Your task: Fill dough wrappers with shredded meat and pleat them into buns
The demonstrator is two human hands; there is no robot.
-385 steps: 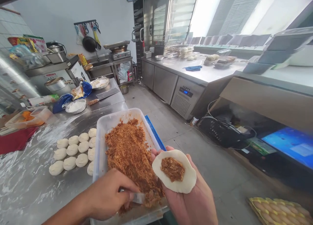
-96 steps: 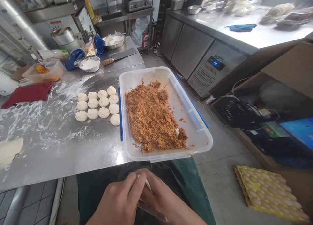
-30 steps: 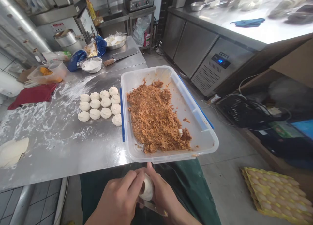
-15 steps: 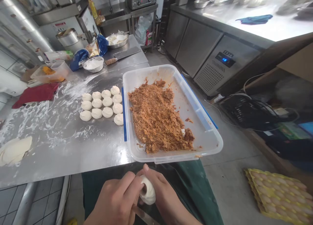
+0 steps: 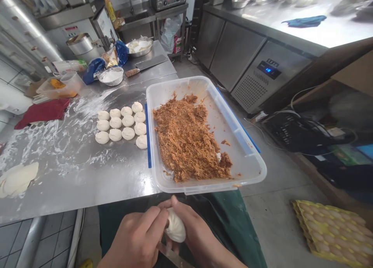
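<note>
In front of the green apron [image 5: 233, 217] I hold a white filled bun [image 5: 175, 228] with pleated dough. My right hand [image 5: 201, 233] cups its right side, thumb up along the top. The closed fingers of my left hand [image 5: 136, 233] pinch the dough at the bun's upper left edge, partly covering the opening. A flat metal blade [image 5: 171, 256] sticks out from under my left hand; its handle is hidden. Just beyond my hands, a clear plastic tub [image 5: 241, 159] holds brown minced filling [image 5: 186, 139]. Several shaped buns [image 5: 127, 133] stand in rows left of the tub.
Flat dough wrappers [image 5: 19, 178] lie on the floured steel table [image 5: 72, 178] at left. Farther back are a red cloth [image 5: 43, 114], a bowl of flour [image 5: 111, 76] and a cleaver [image 5: 151, 63]. Egg trays [image 5: 335, 233] sit at lower right.
The bun has turned a little between my hands, and its opening shows less than before. My left fingers have moved slightly over the edge. The tub and the rows of buns have stayed put.
</note>
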